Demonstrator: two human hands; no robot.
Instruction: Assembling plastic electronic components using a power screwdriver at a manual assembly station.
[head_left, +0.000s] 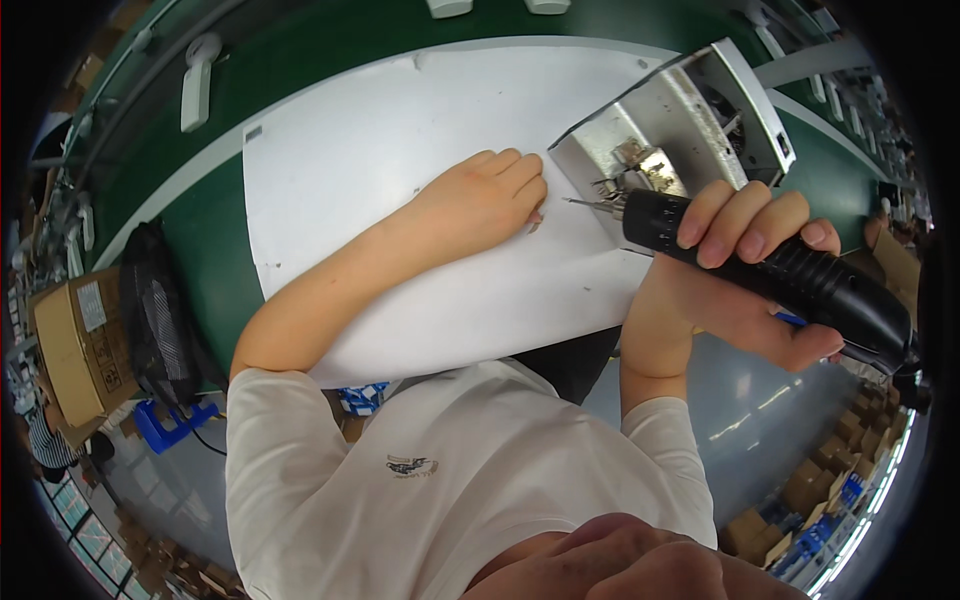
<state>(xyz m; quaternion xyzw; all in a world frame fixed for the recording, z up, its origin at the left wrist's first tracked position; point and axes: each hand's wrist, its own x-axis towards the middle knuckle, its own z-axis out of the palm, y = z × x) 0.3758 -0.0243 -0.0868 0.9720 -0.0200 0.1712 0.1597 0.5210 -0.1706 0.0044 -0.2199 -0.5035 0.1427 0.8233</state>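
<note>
My right hand [745, 225] is wrapped around a black electric screwdriver [655, 220], raised above the right side of the table. Its thin bit points left, toward my left hand. Curled into a loose fist, my left hand [497, 195] rests on a white sheet [340, 170]; whatever its fingers may hold is hidden. Just beyond the screwdriver stands an open metal housing [690, 110] with shiny inner walls and small metal parts inside. The screwdriver and right hand overlap its near edge in this view, and whether they touch it I cannot tell.
The sheet lies on a green table [300, 65]. A white handheld device [197, 90] lies at the far left. A black mesh-backed chair [160, 310] and a cardboard box [85, 340] stand left of the table. More boxes [810, 480] are stacked at lower right.
</note>
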